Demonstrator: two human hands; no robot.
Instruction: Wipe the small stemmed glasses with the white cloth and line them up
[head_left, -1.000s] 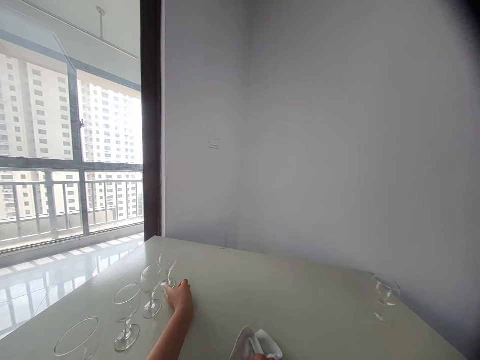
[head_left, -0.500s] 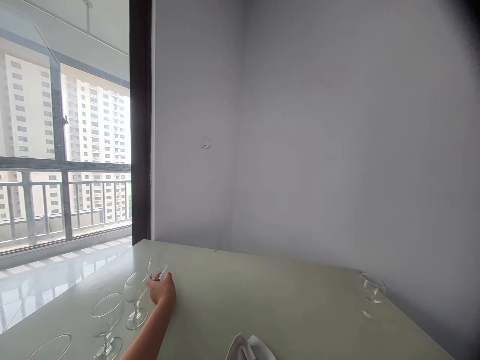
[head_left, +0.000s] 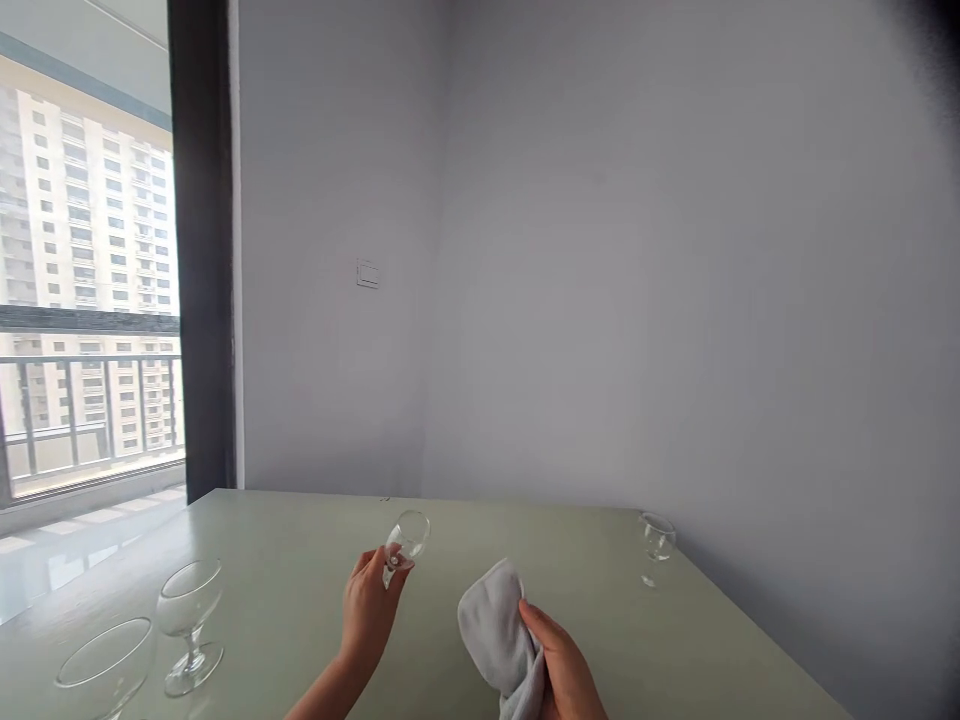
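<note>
Our left hand (head_left: 367, 615) pinches a glass (head_left: 405, 537) by the stem, ten o'clock from our right hand (head_left: 562, 665) clasping a cloth (head_left: 493, 625), so the next move calls for cloth on glass.

Premises present as a room in a high-rise residential apartment, apparently a dining area. Findings: plain painted walls (head_left: 600, 300) fitted with a single wall switch plate (head_left: 367, 274), and a dark door frame (head_left: 201, 250) opening onto a glazed balcony with a metal railing (head_left: 90, 400) and a polished tile floor (head_left: 75, 530), with residential tower blocks (head_left: 90, 200) standing beyond it. A pale green table (head_left: 285, 540) bearing stemmed glasses (head_left: 189, 620) further supports domestic dining use rather than a commercial or laboratory setting.
</note>
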